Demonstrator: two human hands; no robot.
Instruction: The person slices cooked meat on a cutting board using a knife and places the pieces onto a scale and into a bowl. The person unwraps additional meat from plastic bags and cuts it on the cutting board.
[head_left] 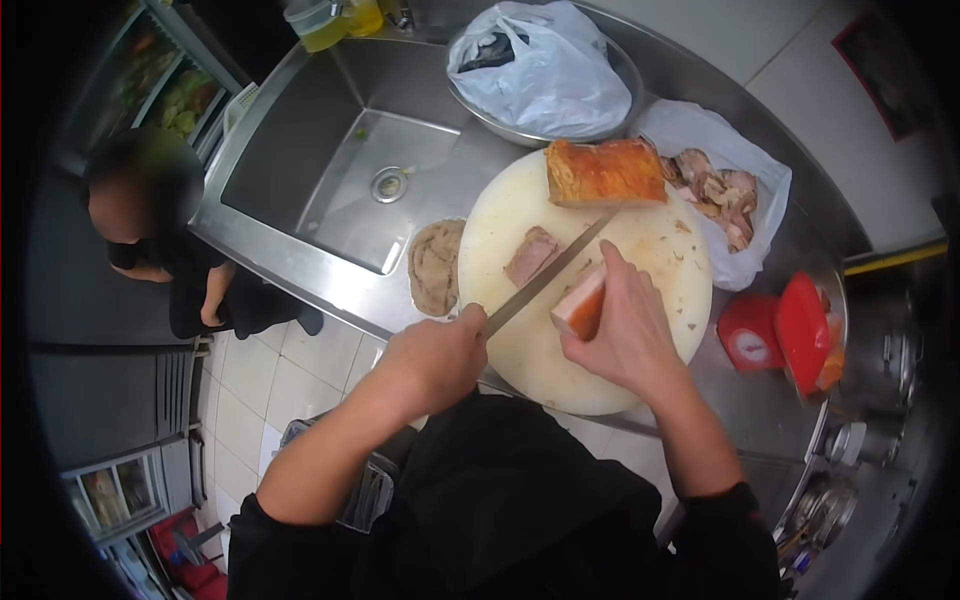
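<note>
My left hand (440, 362) is wrapped round the handle of a long knife (552, 270). The blade slants up and right across a round white cutting board (525, 365), its tip near a large slab of roast meat (605, 175) with golden-brown skin. In my right hand (632, 330) is a smaller chunk of meat (580, 306) with orange-brown skin, just below the blade. Another cut piece of meat (532, 256) lies on the board, on the other side of the knife. Small crumbs dot the board's right side.
Left of the board are a folded brown cloth (435, 268) and a steel sink (405, 150). Behind stands a metal bowl (625, 85) with a white plastic bag (545, 70). Meat scraps (722, 195) and a red scale (750, 335) are at right. Another person (165, 220) is at left.
</note>
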